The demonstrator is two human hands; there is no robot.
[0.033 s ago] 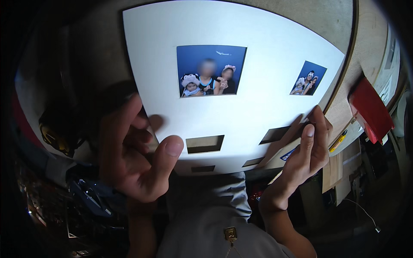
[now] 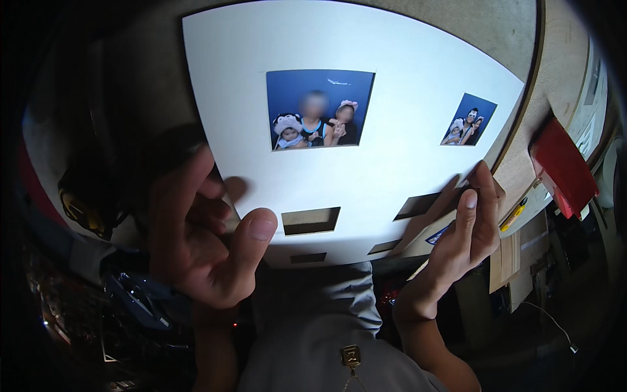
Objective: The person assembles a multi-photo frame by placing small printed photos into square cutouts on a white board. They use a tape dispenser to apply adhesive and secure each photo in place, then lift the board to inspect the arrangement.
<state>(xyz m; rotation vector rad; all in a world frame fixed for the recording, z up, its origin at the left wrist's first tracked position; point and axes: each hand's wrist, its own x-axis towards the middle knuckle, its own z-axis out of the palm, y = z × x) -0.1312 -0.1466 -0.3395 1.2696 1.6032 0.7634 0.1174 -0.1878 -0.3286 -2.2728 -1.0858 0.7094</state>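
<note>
A large white photo mat [image 2: 215, 85] with several rectangular cutouts spreads across the middle. Two of its upper windows show prints on blue: a larger photo [image 2: 317, 108] and a smaller photo [image 2: 468, 119]. Through the lower cutouts a brownish surface shows. My left hand [image 2: 212, 242] is at the mat's left edge, fingers curled there and the thumb in front of the white face. At the right edge my right hand [image 2: 467, 225] has its fingertips against the board, thumb raised beside them. Both hands steady the mat from its sides; part of the left fingers is in shadow.
Beneath the mat lies a table [image 2: 516, 39] with a raised dark edge. To the right are a red box-like object [image 2: 563, 166], a yellow cutter [image 2: 514, 214] and wooden pieces [image 2: 505, 261]. A dark blue object [image 2: 140, 297] sits low at the left.
The mat has shifted very slightly to the left at its upper left side, and the larger photo moved with it. My hands stay in nearly the same place.
</note>
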